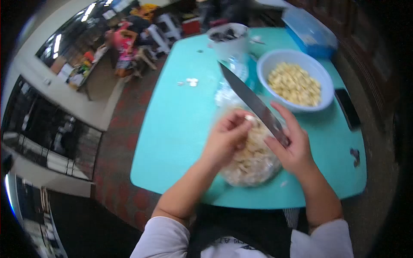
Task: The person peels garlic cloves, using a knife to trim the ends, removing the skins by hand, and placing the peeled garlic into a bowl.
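Note:
My left hand (228,135) pinches a small whitish garlic clove (250,120) between thumb and fingertips. In my right hand (294,146) is a large knife (254,102), gripped low near its heel, its blade slanting up and to the left; the handle is mostly hidden by the hand. Both hands are above a clear plastic bag (251,174) filled with what look like unpeeled garlic cloves. Beyond the right hand, a pale blue bowl (263,71) holds many peeled, cream-coloured cloves (297,84).
On the turquoise table (172,142) stand a white bucket (228,45) with dark contents and a blue lidded container (312,34). A black phone (347,109) lies by the right edge. White scraps (189,81) are at the left. A person (124,47) sits in the background.

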A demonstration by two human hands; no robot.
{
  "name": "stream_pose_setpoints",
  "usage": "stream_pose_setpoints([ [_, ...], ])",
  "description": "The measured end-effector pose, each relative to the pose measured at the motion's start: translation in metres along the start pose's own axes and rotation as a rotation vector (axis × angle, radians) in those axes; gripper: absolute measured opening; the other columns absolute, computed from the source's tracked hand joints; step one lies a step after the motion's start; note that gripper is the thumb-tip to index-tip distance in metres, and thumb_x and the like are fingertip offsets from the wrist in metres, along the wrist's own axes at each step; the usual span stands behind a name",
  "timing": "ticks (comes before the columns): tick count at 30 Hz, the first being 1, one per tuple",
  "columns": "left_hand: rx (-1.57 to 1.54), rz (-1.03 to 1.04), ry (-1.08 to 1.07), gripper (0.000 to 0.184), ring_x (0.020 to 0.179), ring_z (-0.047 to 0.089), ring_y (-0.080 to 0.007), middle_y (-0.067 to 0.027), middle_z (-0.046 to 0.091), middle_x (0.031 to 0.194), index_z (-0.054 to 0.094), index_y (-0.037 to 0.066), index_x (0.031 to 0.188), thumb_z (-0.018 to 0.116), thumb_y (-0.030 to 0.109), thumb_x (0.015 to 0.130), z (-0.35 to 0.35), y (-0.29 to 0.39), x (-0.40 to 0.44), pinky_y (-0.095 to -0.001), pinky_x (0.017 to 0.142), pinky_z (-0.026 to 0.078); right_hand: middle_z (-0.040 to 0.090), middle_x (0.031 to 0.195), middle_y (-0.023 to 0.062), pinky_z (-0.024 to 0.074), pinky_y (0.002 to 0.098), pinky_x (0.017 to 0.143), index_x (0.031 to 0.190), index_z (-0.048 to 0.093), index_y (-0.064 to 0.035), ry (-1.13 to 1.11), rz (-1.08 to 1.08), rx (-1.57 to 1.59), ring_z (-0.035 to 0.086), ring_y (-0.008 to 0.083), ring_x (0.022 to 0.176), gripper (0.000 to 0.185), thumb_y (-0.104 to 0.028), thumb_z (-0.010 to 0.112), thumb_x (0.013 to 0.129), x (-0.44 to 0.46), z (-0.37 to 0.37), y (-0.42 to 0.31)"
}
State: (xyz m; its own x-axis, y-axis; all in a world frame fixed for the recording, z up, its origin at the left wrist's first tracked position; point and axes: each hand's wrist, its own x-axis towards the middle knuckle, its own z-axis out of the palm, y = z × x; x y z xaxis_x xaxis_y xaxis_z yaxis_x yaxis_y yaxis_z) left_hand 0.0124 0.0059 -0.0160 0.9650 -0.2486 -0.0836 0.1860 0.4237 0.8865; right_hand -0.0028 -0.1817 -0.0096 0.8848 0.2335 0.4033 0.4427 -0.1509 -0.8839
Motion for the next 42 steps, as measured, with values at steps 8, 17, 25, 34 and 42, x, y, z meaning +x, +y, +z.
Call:
stream_pose_setpoints([
  [8,0.023,0.035,-0.093,0.029,0.051,0.039,-0.0015,0.0015,0.057,0.082,0.051,0.007,0.110,0.064,0.012,0.085,0.005,0.004,-0.005,-0.0168,0.042,0.026,0.066,0.083,0.0129,0.0477,0.0236,0.062,0.135,0.036,-0.0046,0.008,0.034,-0.139,0.064,0.0110,0.072,0.066,0.006,0.059,0.074,0.000,0.010,-0.011],
  [17,0.076,0.069,-0.099,0.021,0.052,0.040,0.0004,0.0009,0.061,0.085,0.057,0.005,0.102,0.066,0.010,0.083,0.004,-0.001,-0.006,-0.0166,0.042,0.027,0.063,0.096,0.0146,0.0459,0.0246,0.069,0.136,0.037,-0.0012,-0.116,0.082,0.121,0.058,0.0108,0.075,0.054,-0.015,0.056,0.087,-0.005,0.004,-0.014],
  [25,0.010,0.052,-0.103,0.020,0.049,0.038,0.0004,0.0031,0.059,0.075,0.058,0.004,0.101,0.065,0.008,0.083,0.008,0.004,-0.013,-0.0174,0.041,0.025,0.061,0.111,0.0197,0.0444,0.0273,0.082,0.136,0.038,0.0003,-0.235,0.061,0.048,0.059,0.0155,0.092,0.058,-0.030,0.055,0.090,-0.007,0.005,-0.020],
  [34,0.211,0.191,0.015,0.017,0.063,0.052,-0.0053,0.0009,0.061,0.076,0.064,0.004,0.090,0.069,0.007,0.075,0.004,0.009,-0.012,-0.0201,0.051,0.037,0.060,0.112,0.0234,0.0456,0.0297,0.082,0.137,0.038,-0.0015,-0.279,-0.018,-0.034,0.063,0.0227,0.091,0.057,-0.026,0.057,0.088,-0.005,0.002,-0.030],
  [42,0.341,0.273,0.030,0.011,0.058,0.051,-0.0038,0.0022,0.061,0.071,0.065,0.003,0.085,0.069,0.007,0.076,-0.001,0.009,-0.007,-0.0192,0.049,0.036,0.063,0.104,0.0223,0.0473,0.0293,0.076,0.135,0.042,-0.0041,-0.293,0.010,-0.086,0.064,0.0217,0.084,0.056,-0.015,0.061,0.083,-0.001,-0.002,-0.033],
])
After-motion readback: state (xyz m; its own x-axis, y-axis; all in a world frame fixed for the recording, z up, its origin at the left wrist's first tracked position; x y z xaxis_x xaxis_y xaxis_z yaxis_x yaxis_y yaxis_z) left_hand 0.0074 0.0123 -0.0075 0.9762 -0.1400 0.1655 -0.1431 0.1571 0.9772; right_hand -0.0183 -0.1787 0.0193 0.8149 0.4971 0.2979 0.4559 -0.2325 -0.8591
